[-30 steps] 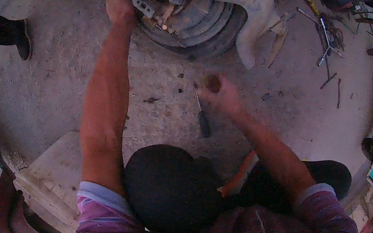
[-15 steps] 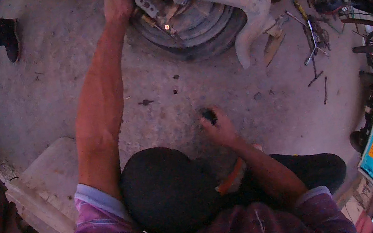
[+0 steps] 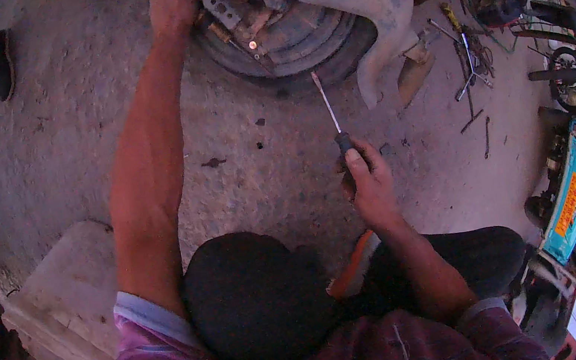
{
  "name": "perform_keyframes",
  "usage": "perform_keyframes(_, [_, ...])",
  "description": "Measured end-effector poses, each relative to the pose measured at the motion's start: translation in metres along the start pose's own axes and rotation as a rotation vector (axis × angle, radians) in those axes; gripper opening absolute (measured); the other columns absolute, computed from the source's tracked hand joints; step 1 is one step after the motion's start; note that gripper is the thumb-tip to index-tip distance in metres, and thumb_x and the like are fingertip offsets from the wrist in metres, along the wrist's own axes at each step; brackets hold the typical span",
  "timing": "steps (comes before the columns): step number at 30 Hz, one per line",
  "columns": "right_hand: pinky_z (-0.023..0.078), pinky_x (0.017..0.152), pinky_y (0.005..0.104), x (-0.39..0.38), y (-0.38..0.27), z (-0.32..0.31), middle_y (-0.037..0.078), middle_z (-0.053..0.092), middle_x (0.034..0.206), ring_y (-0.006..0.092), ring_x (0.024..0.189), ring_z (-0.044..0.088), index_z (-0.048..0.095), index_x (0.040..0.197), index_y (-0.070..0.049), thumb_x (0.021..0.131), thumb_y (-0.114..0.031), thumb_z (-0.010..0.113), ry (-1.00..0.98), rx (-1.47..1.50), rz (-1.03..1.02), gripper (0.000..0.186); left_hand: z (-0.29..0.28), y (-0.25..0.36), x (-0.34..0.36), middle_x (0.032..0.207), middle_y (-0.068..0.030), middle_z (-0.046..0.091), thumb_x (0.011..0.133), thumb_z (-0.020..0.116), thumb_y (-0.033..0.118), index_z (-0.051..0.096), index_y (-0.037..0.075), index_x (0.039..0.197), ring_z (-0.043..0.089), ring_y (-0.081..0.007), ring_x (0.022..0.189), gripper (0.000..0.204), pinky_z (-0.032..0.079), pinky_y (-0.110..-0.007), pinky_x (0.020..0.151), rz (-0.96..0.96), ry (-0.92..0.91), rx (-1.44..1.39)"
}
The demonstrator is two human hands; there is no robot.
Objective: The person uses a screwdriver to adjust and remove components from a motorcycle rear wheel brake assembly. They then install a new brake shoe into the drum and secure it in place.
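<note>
Over gritty concrete (image 3: 440,186), a slim-shafted screwdriver (image 3: 330,111) points toward a dusty round wheel (image 3: 312,46), its dark handle (image 3: 343,142) snug in the right hand (image 3: 372,182), while I cannot tell the grip of the left hand (image 3: 172,7), by grimy metalwork (image 3: 227,13).

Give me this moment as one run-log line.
left hand: at left side of wheel, grip unclear | right hand: holding screwdriver, tip toward wheel | floor: Y-shaped wrench at right

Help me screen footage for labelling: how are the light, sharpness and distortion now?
Head view: dim, purplish light, with a glint near the wheel; head view: right hand and screwdriver fairly clear, no strong motion blur; head view: fisheye stretch toward the edge, corners black.
</note>
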State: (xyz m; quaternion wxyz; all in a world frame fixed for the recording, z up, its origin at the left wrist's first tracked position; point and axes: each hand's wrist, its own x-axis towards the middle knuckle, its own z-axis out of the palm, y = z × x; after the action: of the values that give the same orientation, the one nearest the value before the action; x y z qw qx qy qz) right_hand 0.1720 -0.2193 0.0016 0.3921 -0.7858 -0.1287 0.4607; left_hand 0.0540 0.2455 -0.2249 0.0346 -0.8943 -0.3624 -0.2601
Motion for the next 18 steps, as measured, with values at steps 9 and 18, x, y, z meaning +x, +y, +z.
perform_keyframes(9, [0.044, 0.056, 0.0234, 0.018, 0.033, 0.007, 0.002, 0.061, 0.095, 0.0065, 0.067, 0.053, 0.057, 0.131, -0.002, 0.106, -0.023, 0.058, 0.098, -0.025, -0.122, 0.033, -0.008, -0.003, -0.004, 0.095, -0.0208, 0.074, 0.082, 0.071, 0.022, 0.073, 0.006, 0.099, 0.072, -0.0435, 0.085, 0.024, 0.060, -0.052, 0.078, 0.089, 0.121, 0.093])
perform_keyframes(18, [0.041, 0.053, 0.0226, 0.015, 0.007, 0.006, 0.003, 0.062, 0.093, 0.0063, 0.067, 0.052, 0.059, 0.125, -0.005, 0.104, -0.024, 0.060, 0.077, 0.040, 0.013, 0.028, -0.063, 0.055, 0.016, 0.127, -0.0218, 0.069, 0.094, 0.057, 0.034, 0.064, -0.003, 0.129, 0.064, -0.0370, 0.117, 0.051, 0.050, -0.043, 0.100, -0.729, 0.009, -0.869])
